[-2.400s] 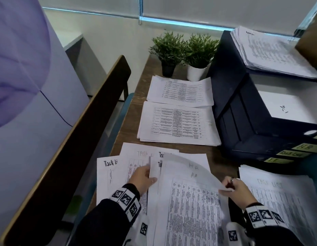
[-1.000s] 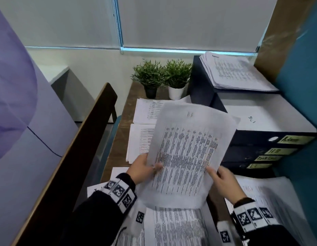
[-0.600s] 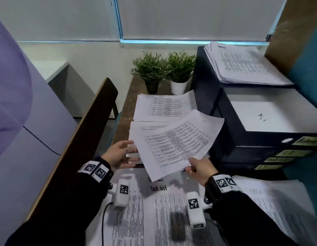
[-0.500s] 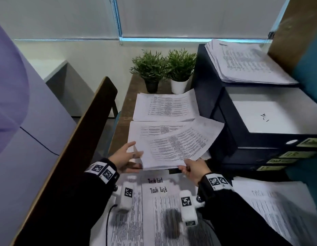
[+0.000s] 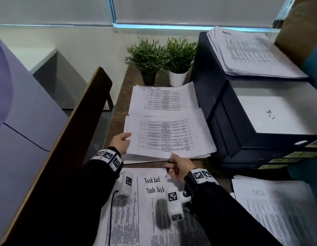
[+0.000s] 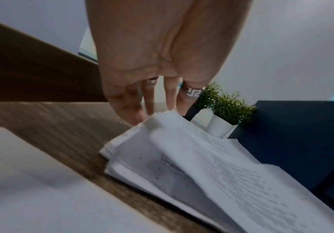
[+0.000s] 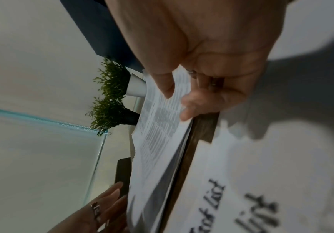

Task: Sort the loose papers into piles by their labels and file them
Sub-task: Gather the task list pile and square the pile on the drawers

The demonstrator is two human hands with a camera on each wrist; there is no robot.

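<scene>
dim cool window light, blurred wrist views, bowed edges

Handwritten heading "Task List" appears twice, one above the other, on the near sheets (image 5: pixel 154 185) on the counter; the right wrist view repeats it, blurred. The right-hand stack (image 5: pixel 278 206) carries a faint heading, apparently "Task List". Printed table text, binder spine labels (image 5: pixel 296 154) and the heading on the top stack (image 5: pixel 251 50): illegible.

Left hand (image 5: pixel 120 142) lies with straight fingers; right hand (image 5: pixel 179 166) pinches with thumb and fingers.
</scene>
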